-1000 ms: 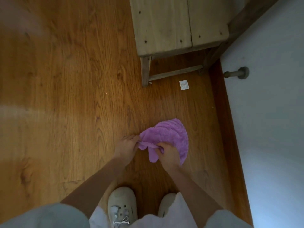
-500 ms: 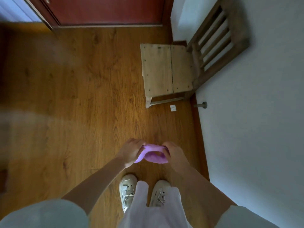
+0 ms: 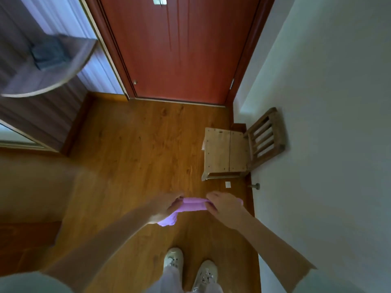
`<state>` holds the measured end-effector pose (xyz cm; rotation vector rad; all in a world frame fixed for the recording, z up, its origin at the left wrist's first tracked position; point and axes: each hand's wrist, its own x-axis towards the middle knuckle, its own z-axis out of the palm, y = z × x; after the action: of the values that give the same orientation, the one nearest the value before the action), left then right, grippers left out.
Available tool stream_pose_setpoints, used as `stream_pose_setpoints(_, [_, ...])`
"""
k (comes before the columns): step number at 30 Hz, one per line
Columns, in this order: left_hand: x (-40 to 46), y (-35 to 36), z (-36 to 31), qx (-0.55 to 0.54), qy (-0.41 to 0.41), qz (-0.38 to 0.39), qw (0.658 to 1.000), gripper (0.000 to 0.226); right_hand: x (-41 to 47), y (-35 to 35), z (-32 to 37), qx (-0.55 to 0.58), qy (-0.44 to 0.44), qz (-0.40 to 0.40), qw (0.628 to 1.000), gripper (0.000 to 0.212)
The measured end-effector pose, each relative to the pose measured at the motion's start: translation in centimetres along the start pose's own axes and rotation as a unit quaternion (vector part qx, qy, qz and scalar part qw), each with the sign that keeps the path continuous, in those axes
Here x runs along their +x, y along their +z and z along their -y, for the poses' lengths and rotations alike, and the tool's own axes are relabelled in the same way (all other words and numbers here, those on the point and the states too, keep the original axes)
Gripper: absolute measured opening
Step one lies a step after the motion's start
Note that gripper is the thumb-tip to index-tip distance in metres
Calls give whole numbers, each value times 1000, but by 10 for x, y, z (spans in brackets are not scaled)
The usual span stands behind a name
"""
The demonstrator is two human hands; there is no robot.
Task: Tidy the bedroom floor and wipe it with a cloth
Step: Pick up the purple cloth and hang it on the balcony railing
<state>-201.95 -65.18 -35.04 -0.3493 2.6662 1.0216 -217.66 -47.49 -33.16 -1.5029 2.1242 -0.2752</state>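
Note:
A purple cloth [image 3: 191,205] is stretched between both my hands, well above the wooden floor [image 3: 135,157]. My left hand [image 3: 164,207] grips its left end, and a fold of cloth hangs below that hand. My right hand [image 3: 224,206] pinches the right end, and a bit of cloth shows past its knuckles. A small white scrap of paper [image 3: 227,184] lies on the floor beside the chair leg.
A low wooden chair [image 3: 227,153] stands against the white wall [image 3: 317,144] on the right, with a door stop [image 3: 255,186] by the skirting. A red door [image 3: 179,49] closes the far end. A dark cabinet with a rounded shelf [image 3: 42,81] is at the left. My white shoes [image 3: 190,269] are below.
I have risen from a crouch to standing, so the floor is farther away and the door has come into view. The cloth, bunched before, is now pulled out between both hands.

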Motion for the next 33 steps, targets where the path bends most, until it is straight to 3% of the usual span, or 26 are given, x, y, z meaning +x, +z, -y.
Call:
stream_pose_setpoints(6, [-58, -87, -36, -22, 14, -63, 998, 36, -4, -87, 57, 20, -31, -25, 999, 27])
stream_pose_setpoints(12, [-114, -161, -66, 32, 26, -95, 995, 6, -9, -157, 119, -99, -84, -48, 990, 31])
stream_pose_setpoints(16, [-147, -213, -85, 80, 39, -169, 982, 21, -9, -195, 153, -87, -141, -97, 981, 27])
stream_pose_setpoints(18, [-161, -237, -86, 87, 31, -212, 973, 22, -7, -217, 171, -70, -157, -122, 977, 37])
stream_pose_setpoints(21, [-184, -266, -86, 107, 28, -282, 953, 35, -1, -250, 197, -36, -185, -140, 972, 34])
stream_pose_setpoints(28, [-238, -315, -98, 115, -13, -419, 901, 31, 22, -307, 244, 100, -222, -143, 959, 26])
stream_pose_setpoints(33, [-275, -346, -112, 100, -50, -526, 843, 28, 33, -327, 290, 180, -268, -154, 934, 28])
